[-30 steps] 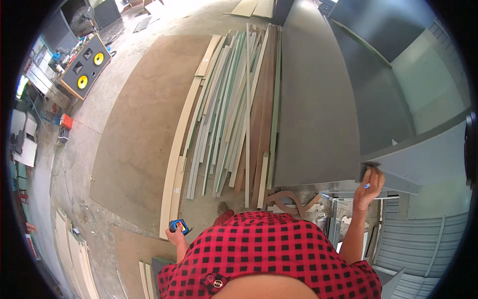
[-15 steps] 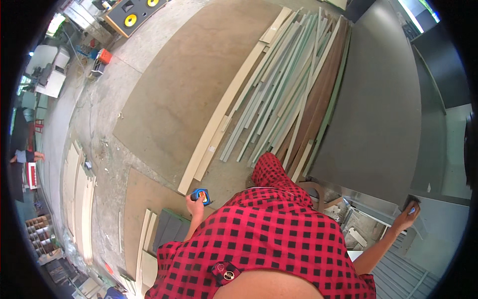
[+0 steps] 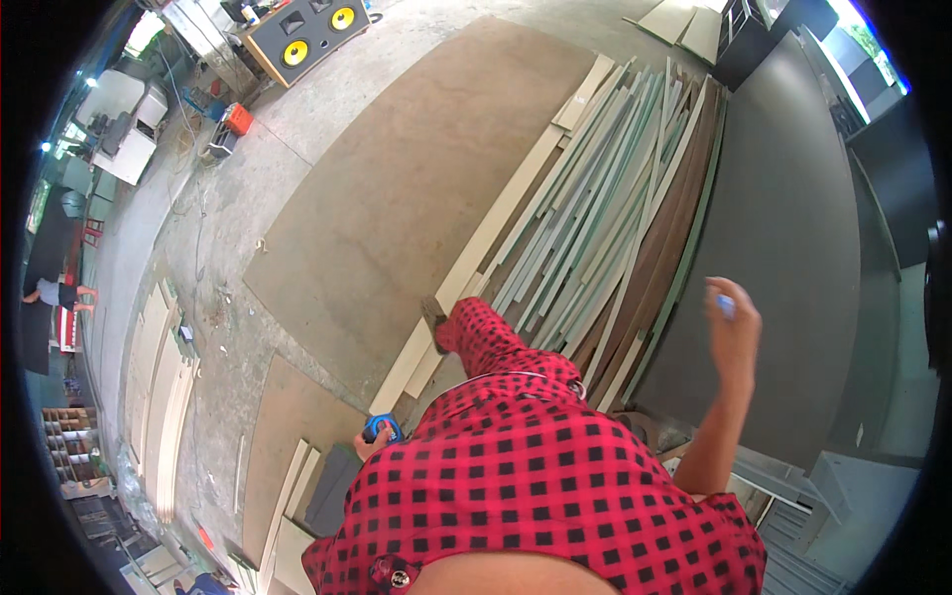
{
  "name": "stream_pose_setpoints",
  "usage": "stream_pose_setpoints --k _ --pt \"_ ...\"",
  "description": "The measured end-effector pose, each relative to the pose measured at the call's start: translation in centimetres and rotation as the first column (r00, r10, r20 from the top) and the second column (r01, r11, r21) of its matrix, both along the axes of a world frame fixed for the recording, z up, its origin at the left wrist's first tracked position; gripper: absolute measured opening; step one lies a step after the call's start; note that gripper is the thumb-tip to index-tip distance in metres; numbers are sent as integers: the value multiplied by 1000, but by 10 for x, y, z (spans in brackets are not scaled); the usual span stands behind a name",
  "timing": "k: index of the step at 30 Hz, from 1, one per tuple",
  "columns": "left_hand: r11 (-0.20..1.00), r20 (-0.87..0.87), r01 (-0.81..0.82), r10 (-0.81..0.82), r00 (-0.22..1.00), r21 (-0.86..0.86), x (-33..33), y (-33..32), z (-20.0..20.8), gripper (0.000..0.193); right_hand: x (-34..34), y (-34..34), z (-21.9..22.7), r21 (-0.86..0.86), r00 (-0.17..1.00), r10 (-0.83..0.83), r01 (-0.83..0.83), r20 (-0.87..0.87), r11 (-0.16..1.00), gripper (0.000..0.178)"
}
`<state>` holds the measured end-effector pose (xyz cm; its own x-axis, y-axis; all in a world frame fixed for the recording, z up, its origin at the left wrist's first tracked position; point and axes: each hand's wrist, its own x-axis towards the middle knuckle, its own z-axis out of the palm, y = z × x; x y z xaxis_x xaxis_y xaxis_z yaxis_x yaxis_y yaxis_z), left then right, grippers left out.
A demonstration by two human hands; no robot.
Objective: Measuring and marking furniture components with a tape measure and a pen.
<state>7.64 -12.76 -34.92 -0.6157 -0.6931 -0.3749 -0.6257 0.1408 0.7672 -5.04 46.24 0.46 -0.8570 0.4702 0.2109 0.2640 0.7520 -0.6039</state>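
Observation:
My left hand (image 3: 368,445) is closed round a blue and black tape measure (image 3: 383,427), low beside my hip. My right hand (image 3: 737,337) is raised with bent fingers, in front of a large dark grey panel (image 3: 783,248). A small pale blue thing (image 3: 727,306) shows at its fingers; blur hides what kind it is. Ahead of me lies a bundle of long thin strips (image 3: 585,208), pale green, grey and cream. My shod foot (image 3: 434,322) is at the long cream board (image 3: 506,208) along the bundle's left side.
A wide brown sheet (image 3: 397,178) covers the floor at left. More cream boards (image 3: 149,377) lie farther left. A speaker cabinet (image 3: 307,45) with yellow cones stands at the back. Metal framing (image 3: 783,531) is at lower right, and another person (image 3: 64,296) at far left.
My right hand has left the grey panel's near edge and moved leftward and forward. One foot has stepped forward and left. My left hand still holds the tape measure.

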Motion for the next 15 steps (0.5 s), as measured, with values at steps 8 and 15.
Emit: stream_pose_setpoints --k 8,15 --pt "996 -251 -56 71 965 66 -261 -48 94 54 -233 -112 -161 -193 676 526 -507 517 840 29" --pt "917 -493 363 -243 835 164 -601 -125 170 43 -333 -121 -345 -218 446 160 81 881 972 35"
